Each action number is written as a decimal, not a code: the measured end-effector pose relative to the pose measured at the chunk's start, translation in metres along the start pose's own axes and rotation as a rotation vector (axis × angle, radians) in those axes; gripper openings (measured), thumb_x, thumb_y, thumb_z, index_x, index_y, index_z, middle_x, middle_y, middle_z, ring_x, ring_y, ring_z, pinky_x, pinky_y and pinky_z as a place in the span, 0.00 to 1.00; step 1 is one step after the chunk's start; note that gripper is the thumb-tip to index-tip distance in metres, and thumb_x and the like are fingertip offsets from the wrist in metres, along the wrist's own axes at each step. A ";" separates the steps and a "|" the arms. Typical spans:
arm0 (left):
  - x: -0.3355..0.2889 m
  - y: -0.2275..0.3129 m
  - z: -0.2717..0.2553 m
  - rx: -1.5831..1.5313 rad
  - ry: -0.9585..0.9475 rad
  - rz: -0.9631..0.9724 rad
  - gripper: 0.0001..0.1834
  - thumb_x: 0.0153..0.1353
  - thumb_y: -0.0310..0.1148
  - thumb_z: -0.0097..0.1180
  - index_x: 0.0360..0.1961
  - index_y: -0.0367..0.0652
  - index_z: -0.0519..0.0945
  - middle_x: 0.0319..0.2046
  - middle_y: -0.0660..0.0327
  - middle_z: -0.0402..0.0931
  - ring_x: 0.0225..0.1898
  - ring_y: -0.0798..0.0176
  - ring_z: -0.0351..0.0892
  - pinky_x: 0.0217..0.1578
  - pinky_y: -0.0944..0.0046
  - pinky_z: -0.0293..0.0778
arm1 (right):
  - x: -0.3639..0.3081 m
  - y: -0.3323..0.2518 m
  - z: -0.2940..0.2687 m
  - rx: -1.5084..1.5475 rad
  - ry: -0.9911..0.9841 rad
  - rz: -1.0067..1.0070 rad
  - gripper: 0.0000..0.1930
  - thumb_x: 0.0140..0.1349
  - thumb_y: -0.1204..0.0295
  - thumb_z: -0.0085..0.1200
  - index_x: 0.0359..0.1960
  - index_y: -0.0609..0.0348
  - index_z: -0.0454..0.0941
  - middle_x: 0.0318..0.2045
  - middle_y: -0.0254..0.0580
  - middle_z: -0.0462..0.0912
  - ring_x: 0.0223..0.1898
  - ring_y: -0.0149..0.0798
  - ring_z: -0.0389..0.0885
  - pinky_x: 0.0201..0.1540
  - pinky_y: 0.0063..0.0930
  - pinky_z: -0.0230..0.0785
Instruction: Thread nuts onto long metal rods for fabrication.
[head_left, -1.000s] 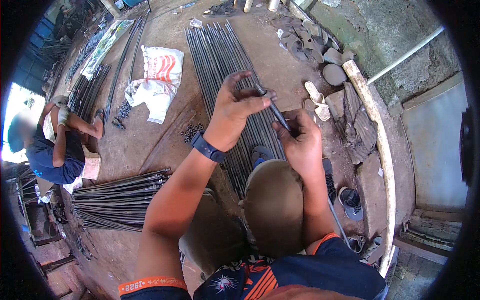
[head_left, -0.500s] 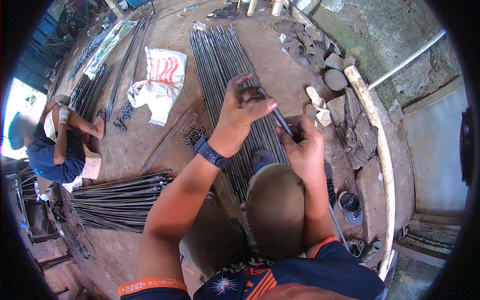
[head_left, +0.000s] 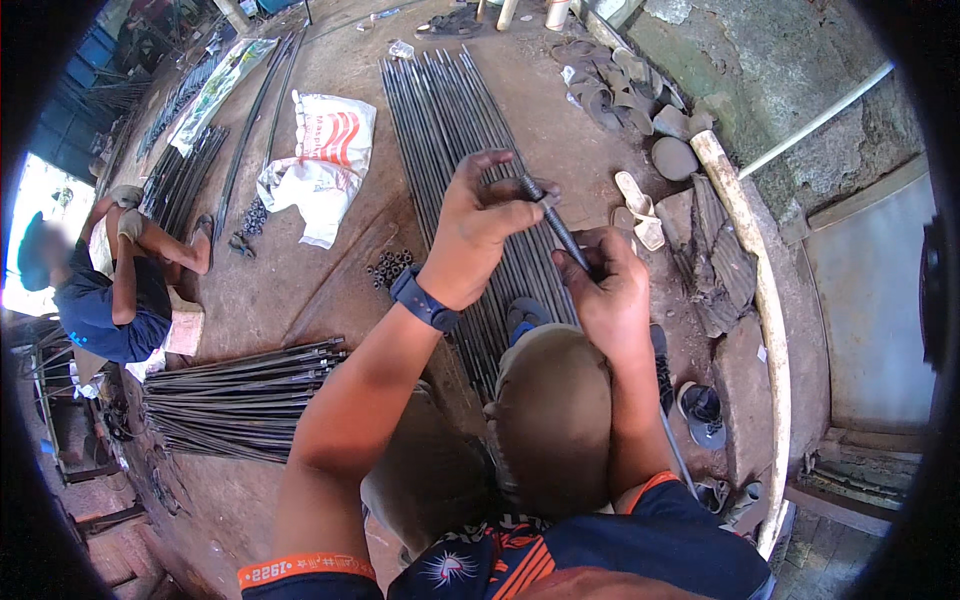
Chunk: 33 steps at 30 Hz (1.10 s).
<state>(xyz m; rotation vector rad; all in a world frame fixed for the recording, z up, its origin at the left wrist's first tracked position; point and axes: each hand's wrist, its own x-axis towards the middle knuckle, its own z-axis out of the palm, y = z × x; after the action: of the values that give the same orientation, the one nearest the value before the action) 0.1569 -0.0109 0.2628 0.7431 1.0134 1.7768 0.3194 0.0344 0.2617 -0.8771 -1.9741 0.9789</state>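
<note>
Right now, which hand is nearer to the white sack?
Left. The left hand is to the right of the white sack in the picture, at the upper part of the dark rod; the right hand is farther right and lower, gripping the rod.

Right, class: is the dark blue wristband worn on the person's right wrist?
No, the dark blue wristband is around the wrist of the left hand, while the right hand has a bare wrist.

Daylight; white glare [head_left: 48, 185] left; edges bent, seemingly soft.
</note>
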 end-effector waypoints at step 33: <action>0.001 0.004 0.000 -0.171 -0.110 -0.064 0.37 0.54 0.21 0.60 0.62 0.37 0.53 0.43 0.49 0.75 0.49 0.53 0.76 0.54 0.57 0.70 | 0.000 0.004 -0.001 0.048 0.006 0.011 0.08 0.52 0.81 0.61 0.32 0.64 0.74 0.22 0.43 0.79 0.22 0.30 0.76 0.26 0.25 0.67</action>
<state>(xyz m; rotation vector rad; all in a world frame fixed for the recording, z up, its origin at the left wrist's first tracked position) 0.1550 -0.0111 0.2667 0.6860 0.7927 1.7228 0.3211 0.0371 0.2590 -0.8643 -1.9343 1.0245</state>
